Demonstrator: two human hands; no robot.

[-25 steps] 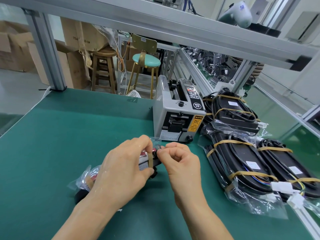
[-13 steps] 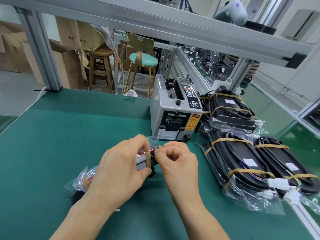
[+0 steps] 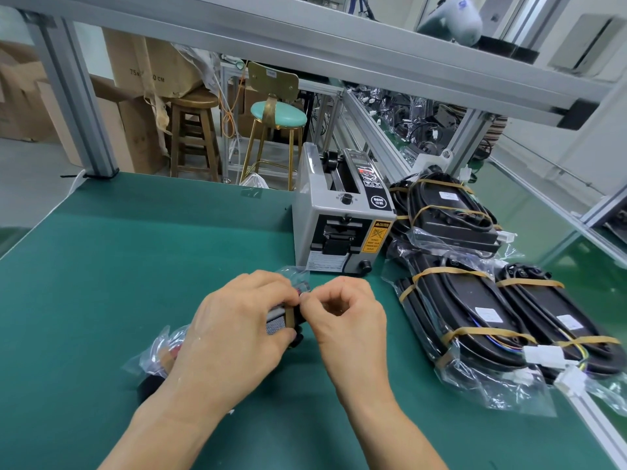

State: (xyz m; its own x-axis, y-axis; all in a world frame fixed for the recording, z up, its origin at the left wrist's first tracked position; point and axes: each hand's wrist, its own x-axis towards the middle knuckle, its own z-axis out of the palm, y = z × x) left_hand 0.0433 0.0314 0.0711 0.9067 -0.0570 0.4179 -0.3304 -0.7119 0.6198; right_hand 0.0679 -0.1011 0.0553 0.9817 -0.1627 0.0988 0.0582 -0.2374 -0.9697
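A bagged black part (image 3: pixel 154 354) in clear plastic lies on the green table mat (image 3: pixel 101 266), mostly hidden under my left hand (image 3: pixel 234 330). My left hand grips the bag's right end, where a tan rubber band (image 3: pixel 289 317) wraps the part. Touching it from the right, my right hand (image 3: pixel 342 317) has its fingers curled and pinches the bag's end near the band. What the fingertips hold exactly is hidden.
A grey tape dispenser machine (image 3: pixel 339 228) stands just behind my hands. To the right lie three banded, bagged black cable bundles (image 3: pixel 461 320) with white connectors (image 3: pixel 543 357). An aluminium frame post (image 3: pixel 78 106) rises at the back left; stools and cartons stand beyond the table.
Both hands stay together on the bag's end with only small finger shifts. The view has tilted slightly.
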